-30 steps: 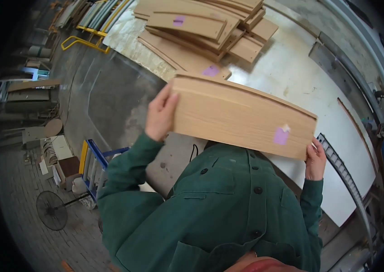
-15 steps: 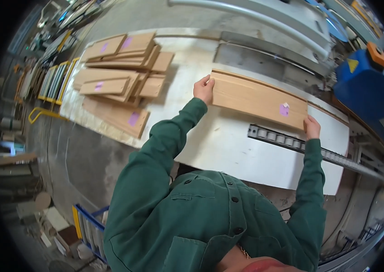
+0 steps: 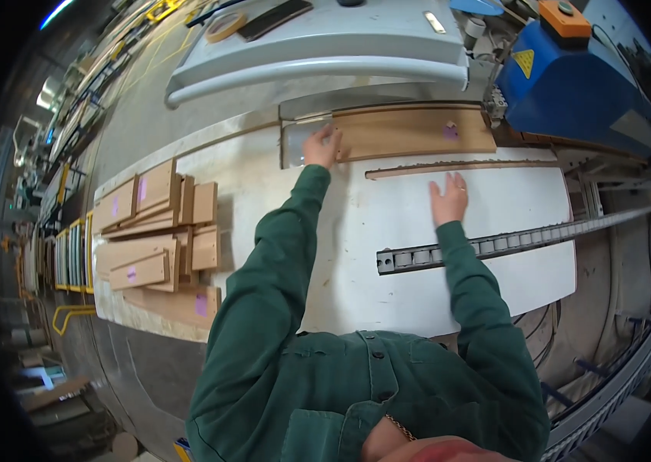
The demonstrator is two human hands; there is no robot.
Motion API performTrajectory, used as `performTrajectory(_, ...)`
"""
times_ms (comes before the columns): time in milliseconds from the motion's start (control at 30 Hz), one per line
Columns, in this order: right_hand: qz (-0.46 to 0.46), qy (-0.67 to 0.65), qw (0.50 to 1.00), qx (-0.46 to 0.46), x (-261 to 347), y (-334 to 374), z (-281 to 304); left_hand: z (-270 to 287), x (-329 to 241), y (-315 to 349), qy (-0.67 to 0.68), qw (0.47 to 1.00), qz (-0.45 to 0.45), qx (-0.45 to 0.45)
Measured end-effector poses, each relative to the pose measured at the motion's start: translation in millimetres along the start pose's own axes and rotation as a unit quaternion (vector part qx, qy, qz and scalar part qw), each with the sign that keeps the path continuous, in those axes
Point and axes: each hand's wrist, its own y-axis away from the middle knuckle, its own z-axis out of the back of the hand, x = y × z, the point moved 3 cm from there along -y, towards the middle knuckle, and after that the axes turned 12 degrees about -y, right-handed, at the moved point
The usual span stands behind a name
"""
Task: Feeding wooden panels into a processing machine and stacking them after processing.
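A long light-wood board point(image 3: 410, 132) with a purple mark and a small chip-like piece near its right end lies along the far side of the white table point(image 3: 325, 254). My left hand point(image 3: 321, 148) is at the board's left end, fingers loosely apart, touching or almost touching it. Nearer to me, my right hand point(image 3: 449, 200) hovers off the board with spread fingers and nothing in them. Just beyond its fingertips a narrow, rough-edged wood strip point(image 3: 456, 167) runs parallel to the board.
Several wooden boards point(image 3: 141, 266) with purple marks are stacked at the table's left. A roller rail point(image 3: 418, 258) crosses the right side. A blue machine point(image 3: 572, 85) with an orange box stands at the far right. Beyond the table, a grey surface point(image 3: 318, 50) holds a tape roll point(image 3: 225, 28).
The board has gone from being held in both my hands to lying at the table's far side. My right hand has let go of its right end and drawn back. The view has shifted.
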Motion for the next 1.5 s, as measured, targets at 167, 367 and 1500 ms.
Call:
performTrajectory(167, -0.083, 0.045, 0.994, 0.048, 52.3, -15.5, -19.3, 5.7, -26.9, 34.4, -0.308, 0.942, -0.049, 0.126)
performTrajectory(367, -0.096, 0.045, 0.994, -0.007, 82.9, -27.6, -47.1, 1.0, -18.5, 23.4, -0.236, 0.952, -0.194, -0.001)
performTrajectory(1500, -0.131, -0.024, 0.991, -0.020, 110.1, -20.7, -68.9, -9.8, -19.1, 29.8, -0.160, 0.976, -0.146, 0.038)
